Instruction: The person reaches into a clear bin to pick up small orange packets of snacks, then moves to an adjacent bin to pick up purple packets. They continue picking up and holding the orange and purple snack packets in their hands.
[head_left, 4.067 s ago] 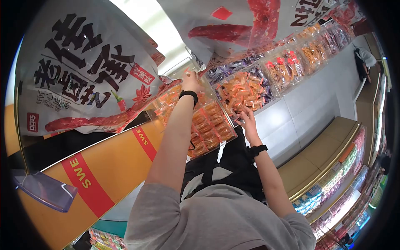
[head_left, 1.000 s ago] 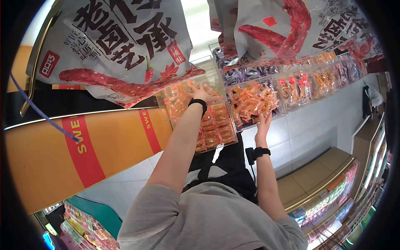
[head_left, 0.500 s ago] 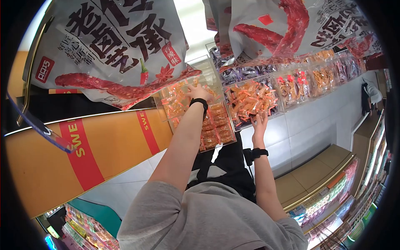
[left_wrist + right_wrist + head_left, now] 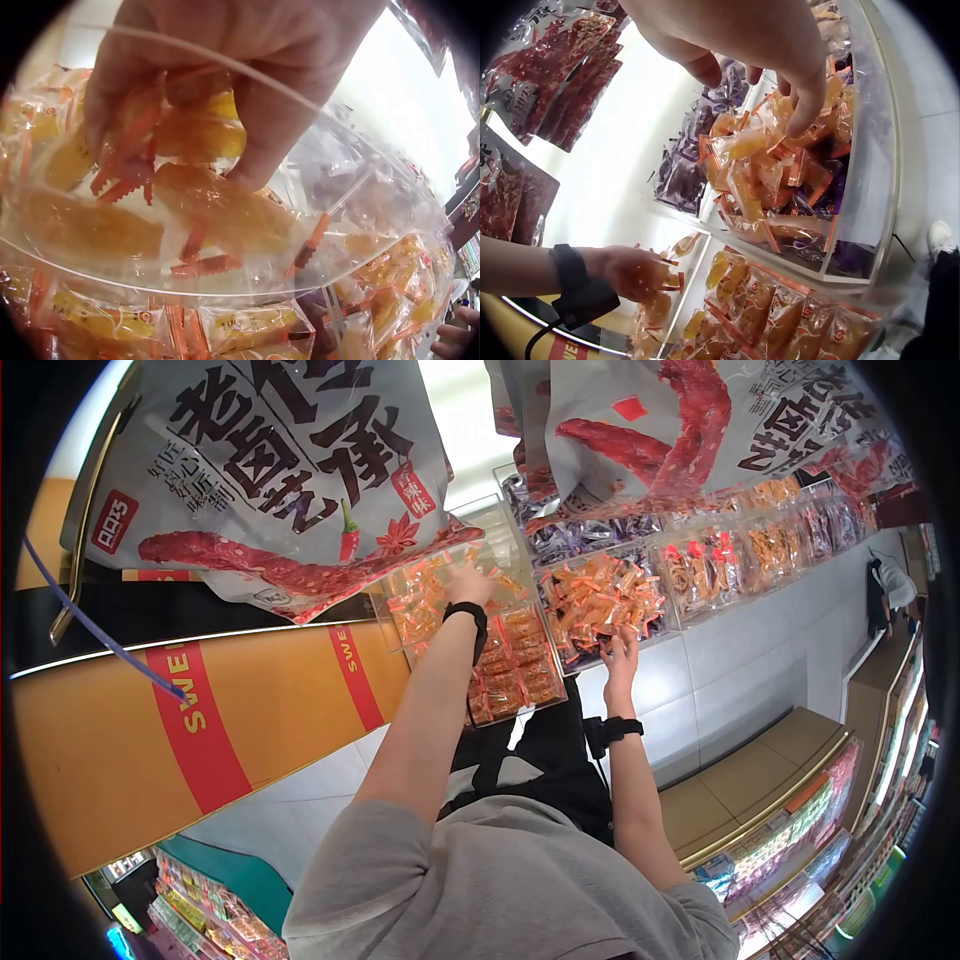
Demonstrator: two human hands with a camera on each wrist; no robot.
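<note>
My left hand (image 4: 468,585) is down in a clear plastic bin (image 4: 550,690) of orange-yellow snacks in clear wrappers. Its thumb and fingers pinch wrapped snacks (image 4: 199,139), whose orange zigzag ends stick out below the fingers in the left wrist view. More loose packets (image 4: 82,225) lie under the hand, behind the bin's clear wall. My right hand (image 4: 621,665) is at the front of the neighbouring bin, its loosely bent fingers (image 4: 806,112) resting at a heaped pile of the same orange snacks (image 4: 742,172). Purple packets (image 4: 832,195) show beneath this pile.
Neatly rowed packets (image 4: 780,315) fill the near part of the left bin. Purple-wrapped snacks (image 4: 686,169) lie behind the heap. Large grey snack bags (image 4: 290,470) hang overhead close to the left arm. An orange counter panel (image 4: 100,770) is at left, pale floor tiles (image 4: 740,660) at right.
The spread fingers of my left hand have drawn together on the snacks over the last half second. My right hand stays at the heap. The head view has shifted since the oldest frame.
</note>
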